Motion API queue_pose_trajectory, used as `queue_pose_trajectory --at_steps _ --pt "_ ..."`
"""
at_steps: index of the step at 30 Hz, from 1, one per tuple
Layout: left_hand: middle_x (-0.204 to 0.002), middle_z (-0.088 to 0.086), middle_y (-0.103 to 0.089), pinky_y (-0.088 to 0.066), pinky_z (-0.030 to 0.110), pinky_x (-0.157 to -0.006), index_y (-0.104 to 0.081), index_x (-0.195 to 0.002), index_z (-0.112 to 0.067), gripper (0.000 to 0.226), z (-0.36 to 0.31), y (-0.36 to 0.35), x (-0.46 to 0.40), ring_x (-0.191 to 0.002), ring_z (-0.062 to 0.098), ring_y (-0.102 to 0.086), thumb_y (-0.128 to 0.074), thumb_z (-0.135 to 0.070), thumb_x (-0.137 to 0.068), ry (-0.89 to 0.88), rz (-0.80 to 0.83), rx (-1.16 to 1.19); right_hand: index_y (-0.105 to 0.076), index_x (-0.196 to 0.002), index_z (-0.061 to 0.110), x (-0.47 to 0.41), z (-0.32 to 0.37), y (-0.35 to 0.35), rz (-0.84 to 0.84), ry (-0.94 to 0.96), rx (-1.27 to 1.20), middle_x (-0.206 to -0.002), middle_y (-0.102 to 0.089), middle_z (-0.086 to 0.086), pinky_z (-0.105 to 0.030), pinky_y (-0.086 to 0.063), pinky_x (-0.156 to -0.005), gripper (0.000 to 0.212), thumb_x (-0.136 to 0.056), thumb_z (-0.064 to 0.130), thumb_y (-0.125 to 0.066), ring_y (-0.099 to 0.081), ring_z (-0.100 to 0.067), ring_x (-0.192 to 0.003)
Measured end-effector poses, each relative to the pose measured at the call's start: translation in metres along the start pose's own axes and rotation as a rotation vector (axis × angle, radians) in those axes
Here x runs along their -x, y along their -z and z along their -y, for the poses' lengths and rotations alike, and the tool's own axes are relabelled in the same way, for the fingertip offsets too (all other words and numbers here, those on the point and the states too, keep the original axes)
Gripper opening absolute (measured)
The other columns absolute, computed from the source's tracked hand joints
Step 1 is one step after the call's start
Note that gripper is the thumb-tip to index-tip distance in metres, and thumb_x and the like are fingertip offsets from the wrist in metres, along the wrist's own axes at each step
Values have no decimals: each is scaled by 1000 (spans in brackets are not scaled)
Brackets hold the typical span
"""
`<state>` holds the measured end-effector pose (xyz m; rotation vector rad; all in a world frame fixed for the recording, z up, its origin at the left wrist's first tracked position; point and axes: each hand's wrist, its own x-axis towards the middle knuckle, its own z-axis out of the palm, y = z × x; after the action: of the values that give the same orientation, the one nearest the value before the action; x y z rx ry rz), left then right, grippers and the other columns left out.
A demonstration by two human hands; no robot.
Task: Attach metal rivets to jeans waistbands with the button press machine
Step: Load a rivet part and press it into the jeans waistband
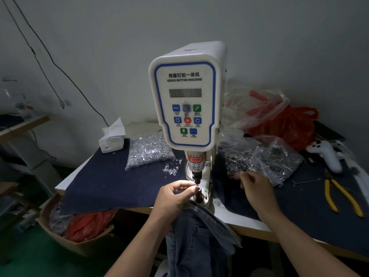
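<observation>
— What does the head view give us?

— The button press machine (184,104) stands mid-table, its punch (196,177) just above the lower die (199,194). The left hand (175,198) is at the die, thumb and forefinger curled in a pinch right beside it; whether they hold a rivet or only the cloth edge is too small to tell. The jeans (199,236) hang off the table's front edge below that hand, with the waistband end up at the die.

— And the other hand?

— The right hand (257,188) reaches to the bag of dark rivets (239,162), fingers curled at the plastic. It seems to be picking one out, but I can't see a rivet in the fingertips. A second bag of silver rivets (149,150) lies left of the machine, with a few loose ones spilled beside it.

— How will these things handle?

— I'd judge the rivets light, hard and slippery, so each wants a fingertip pinch by its rim. The denim is soft but heavy where it hangs, and it will likely drag off the die. Best held by the waistband, close beside the die yet clear of the punch — the machine's label warns about fingers.

— Anything else nearby?

— Yellow-handled pliers (343,198) at far right, a tissue box (111,140) at left.
</observation>
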<state>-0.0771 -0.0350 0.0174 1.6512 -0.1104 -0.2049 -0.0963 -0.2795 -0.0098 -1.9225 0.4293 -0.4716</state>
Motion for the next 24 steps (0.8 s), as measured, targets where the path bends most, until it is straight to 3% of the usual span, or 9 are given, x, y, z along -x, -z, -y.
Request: queue_pose_trajectory --at_steps 8,12,17,24 --pt "-95 2 -81 -54 27 -82 -82 -84 -32 9 -3 -4 -4 -86 8 -73 -84 -23 -86 4 59 -32 -74 -79 30 1 -2 -1 6 44 -14 -68 -65 19 -29 -40 -60 32 -101 26 -52 -59 3 -65" --pt "-93 -1 -80 -55 30 -84 -80 -82 -34 8 -6 -4 -4 -88 8 -73 -81 -35 -75 -46 67 -93 -74 -78 30 0 -3 -1 6 53 -26 -67 -65 18 -29 -41 -60 31 -101 25 -53 -59 2 -65" --pt "-89 -6 -80 -54 19 -77 -81 -86 -36 14 -4 2 -7 -87 4 -74 -82 -22 -89 -105 73 -181 -75 -79 30 -2 -7 -1 5 50 -23 -67 -64 16 -31 -43 -62 31 -100 26 -53 -60 -1 -65" --pt "-91 -5 -81 -52 11 -75 -84 -85 -30 12 -5 3 -4 -89 4 -75 -83 -18 -88 -124 66 -151 -75 -79 30 -1 -6 -1 4 43 -27 -67 -65 17 -31 -43 -62 30 -100 27 -53 -59 0 -66"
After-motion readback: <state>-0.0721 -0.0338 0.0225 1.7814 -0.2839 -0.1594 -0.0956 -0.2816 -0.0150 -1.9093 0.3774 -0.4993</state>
